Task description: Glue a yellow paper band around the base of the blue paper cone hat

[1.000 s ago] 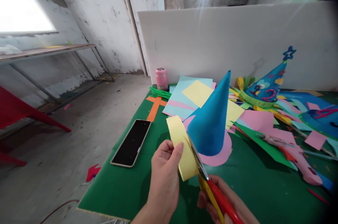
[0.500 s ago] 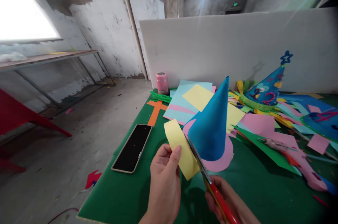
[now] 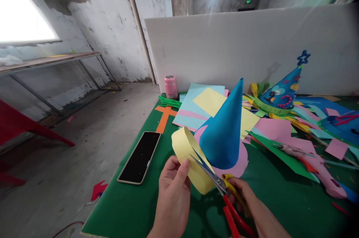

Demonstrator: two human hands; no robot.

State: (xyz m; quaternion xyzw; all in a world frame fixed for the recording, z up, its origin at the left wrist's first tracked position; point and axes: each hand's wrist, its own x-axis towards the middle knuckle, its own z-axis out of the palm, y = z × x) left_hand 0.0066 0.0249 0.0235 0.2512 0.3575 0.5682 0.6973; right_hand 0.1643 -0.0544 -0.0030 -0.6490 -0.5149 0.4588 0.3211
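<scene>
My left hand (image 3: 174, 193) pinches a curled strip of yellow paper (image 3: 193, 165) between thumb and fingers above the green table. My right hand (image 3: 242, 197) grips scissors (image 3: 217, 182) with red and yellow handles. The blades are spread apart, and one lies across the face of the yellow paper. Just behind the paper stands a blue paper cone (image 3: 224, 137), upright with its tip leaning right. A pink paper disc (image 3: 241, 165) shows beneath the cone. Part of the disc is hidden by the cone and the yellow paper.
A phone (image 3: 140, 157) lies left of my hands. Behind it are orange paper strips (image 3: 164, 118), green pipe cleaners (image 3: 169, 101) and a pink can-shaped container (image 3: 171, 86). Rightward lie a pink glue gun (image 3: 319, 172), paper scraps and a decorated cone hat (image 3: 280, 94). A white board (image 3: 224, 51) stands behind.
The scissors have opened from nearly shut, and their blades have shifted over the yellow paper. The paper has curled more. The view has shifted slightly.
</scene>
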